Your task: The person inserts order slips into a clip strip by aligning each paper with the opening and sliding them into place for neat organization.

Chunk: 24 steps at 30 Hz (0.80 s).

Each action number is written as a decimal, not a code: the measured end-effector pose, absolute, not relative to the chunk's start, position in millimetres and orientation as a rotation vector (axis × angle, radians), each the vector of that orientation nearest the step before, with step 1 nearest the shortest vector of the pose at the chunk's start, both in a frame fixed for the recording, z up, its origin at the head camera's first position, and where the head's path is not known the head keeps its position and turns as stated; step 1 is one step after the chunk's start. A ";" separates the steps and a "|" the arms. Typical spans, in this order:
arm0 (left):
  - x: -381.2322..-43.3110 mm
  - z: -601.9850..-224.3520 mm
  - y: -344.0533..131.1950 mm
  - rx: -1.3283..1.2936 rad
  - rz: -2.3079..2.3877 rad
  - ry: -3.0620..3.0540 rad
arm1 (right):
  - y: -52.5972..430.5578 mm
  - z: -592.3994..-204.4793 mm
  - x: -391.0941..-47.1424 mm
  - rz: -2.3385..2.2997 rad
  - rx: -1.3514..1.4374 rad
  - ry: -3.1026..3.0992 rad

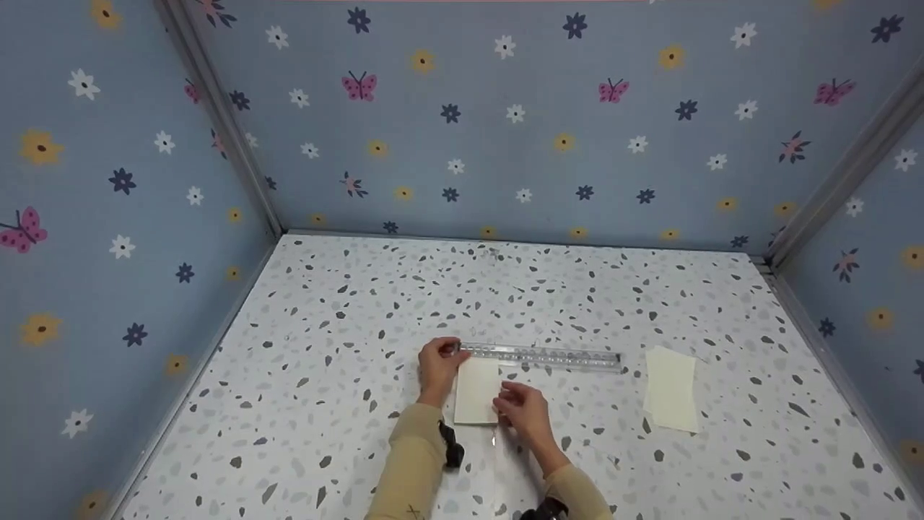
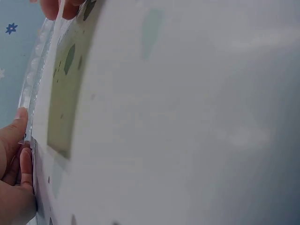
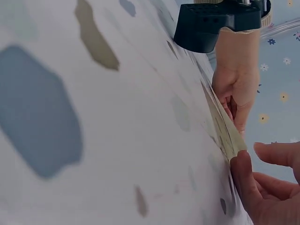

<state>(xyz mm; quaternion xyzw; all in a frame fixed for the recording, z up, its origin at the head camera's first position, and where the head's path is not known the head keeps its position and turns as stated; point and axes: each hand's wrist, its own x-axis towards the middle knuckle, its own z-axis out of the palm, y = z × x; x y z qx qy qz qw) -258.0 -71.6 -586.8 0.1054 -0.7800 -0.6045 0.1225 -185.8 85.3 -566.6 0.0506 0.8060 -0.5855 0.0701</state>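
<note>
My left hand (image 1: 437, 368) pinches the left end of a clear plastic strip (image 1: 548, 357) that has a row of round bumps along it. In the left wrist view the thumb lies on top of the strip's end, with fingers beneath. Below the strip, a cream paper sheet (image 1: 476, 393) reaches up to its lower edge near my left thumb. My right hand (image 1: 525, 413) is at the sheet's right edge. In the right wrist view a fingertip touches the raised corner of the paper (image 3: 229, 136), while the thumb stands slightly apart from it.
Several cream sheets (image 1: 673, 390) lie loosely stacked on the right of the speckled white table (image 1: 404, 289). Blue flowered walls (image 1: 505, 130) enclose the table at the back and both sides. Black wrist devices (image 1: 451, 444) are strapped over the beige sleeves.
</note>
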 end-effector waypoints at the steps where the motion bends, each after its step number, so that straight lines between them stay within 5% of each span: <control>1: -258.0 -586.5 -71.6 0.309 -1.765 -2.275 | 86.8 -565.6 -185.9 -1.759 0.152 2.418; 24: -257.3 -583.8 -70.1 0.326 -1.732 -2.300 | 152.6 -545.3 -196.3 -1.555 0.069 2.743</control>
